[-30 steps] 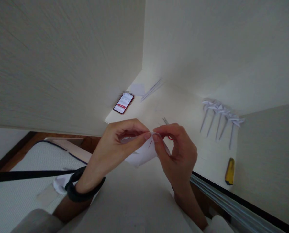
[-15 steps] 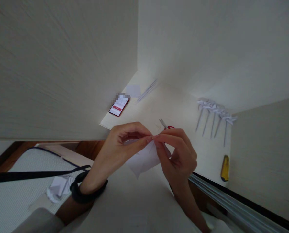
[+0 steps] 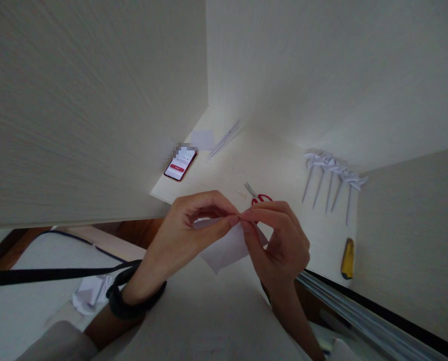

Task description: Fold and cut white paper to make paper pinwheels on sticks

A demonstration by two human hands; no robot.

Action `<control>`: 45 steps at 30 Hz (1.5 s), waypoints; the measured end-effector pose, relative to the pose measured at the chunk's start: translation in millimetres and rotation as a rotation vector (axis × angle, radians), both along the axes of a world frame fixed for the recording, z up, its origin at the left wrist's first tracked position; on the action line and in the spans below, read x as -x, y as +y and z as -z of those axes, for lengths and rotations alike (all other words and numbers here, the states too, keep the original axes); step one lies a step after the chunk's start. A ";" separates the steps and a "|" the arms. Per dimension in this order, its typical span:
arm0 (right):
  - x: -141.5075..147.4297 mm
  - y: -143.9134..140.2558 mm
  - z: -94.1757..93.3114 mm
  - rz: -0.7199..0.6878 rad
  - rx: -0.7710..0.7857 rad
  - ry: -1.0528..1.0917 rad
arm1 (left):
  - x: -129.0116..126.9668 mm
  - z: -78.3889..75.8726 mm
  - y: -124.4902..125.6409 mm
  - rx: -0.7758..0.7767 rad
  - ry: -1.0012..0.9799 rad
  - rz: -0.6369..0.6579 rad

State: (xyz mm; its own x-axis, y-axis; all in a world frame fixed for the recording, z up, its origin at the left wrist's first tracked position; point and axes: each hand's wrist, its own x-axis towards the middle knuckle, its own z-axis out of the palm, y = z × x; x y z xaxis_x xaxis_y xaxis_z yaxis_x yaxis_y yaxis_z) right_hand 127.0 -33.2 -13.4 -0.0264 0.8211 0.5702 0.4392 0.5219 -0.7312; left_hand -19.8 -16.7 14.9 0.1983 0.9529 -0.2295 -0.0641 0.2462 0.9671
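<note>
A sheet of white paper (image 3: 226,248) hangs from my fingertips, one corner pointing down toward my body. My left hand (image 3: 197,225) pinches its upper edge between thumb and forefinger. Right beside it, my right hand (image 3: 278,235) grips the same edge, thumb and fingers closed and the tips of both hands touching. The exact spot they hold is covered by the fingers. Just beyond my right hand lies a pair of scissors (image 3: 259,195) with red handles, partly hidden by the knuckles.
On the white tabletop (image 3: 224,175) lie a phone (image 3: 180,164), a paper square (image 3: 203,140) and thin white sticks (image 3: 224,138). Several paper pinwheels on sticks (image 3: 331,170) are lined up at right, near a yellow cutter (image 3: 347,258). Folded papers (image 3: 92,293) rest lower left.
Both hands keep their pinch on the paper, with the right hand shifted slightly to the right. The view has moved a little; the table items look unmoved.
</note>
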 end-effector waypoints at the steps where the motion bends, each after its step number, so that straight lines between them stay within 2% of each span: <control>1: -1.3 -0.2 0.2 -0.004 -0.009 -0.001 | -1.2 -0.7 -0.4 -0.001 -0.004 0.003; 11: -14.8 1.0 3.4 -0.088 -0.117 -0.032 | -7.4 0.7 -4.4 0.019 -0.019 0.015; 22: -21.5 -0.8 3.5 -0.029 -0.191 -0.210 | -6.0 2.1 -9.4 0.083 -0.019 0.066; 26: -22.2 0.0 2.5 -0.039 -0.213 -0.240 | -6.8 2.2 -10.7 0.104 -0.023 0.026; 32: -19.6 -2.7 0.1 -0.067 -0.121 -0.164 | -6.4 0.0 -12.8 0.104 0.019 0.003; 36: -16.6 -5.3 -3.7 -0.019 0.015 -0.084 | -6.2 0.5 -13.9 0.047 0.053 -0.009; 39: -17.7 -6.6 -9.1 0.007 0.042 -0.045 | -6.3 1.0 -14.1 0.025 0.093 0.002; 45: -24.1 -11.0 -22.1 -0.039 0.037 -0.209 | -6.2 0.4 -15.0 -0.055 0.188 0.013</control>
State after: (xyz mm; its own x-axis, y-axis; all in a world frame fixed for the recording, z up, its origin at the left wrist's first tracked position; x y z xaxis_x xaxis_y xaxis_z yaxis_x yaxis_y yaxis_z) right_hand 151.0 -44.2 8.7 -0.1732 0.8372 0.5187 0.5634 0.5162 -0.6450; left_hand -13.6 -31.8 14.5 0.1690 0.9627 -0.2112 0.1221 0.1922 0.9737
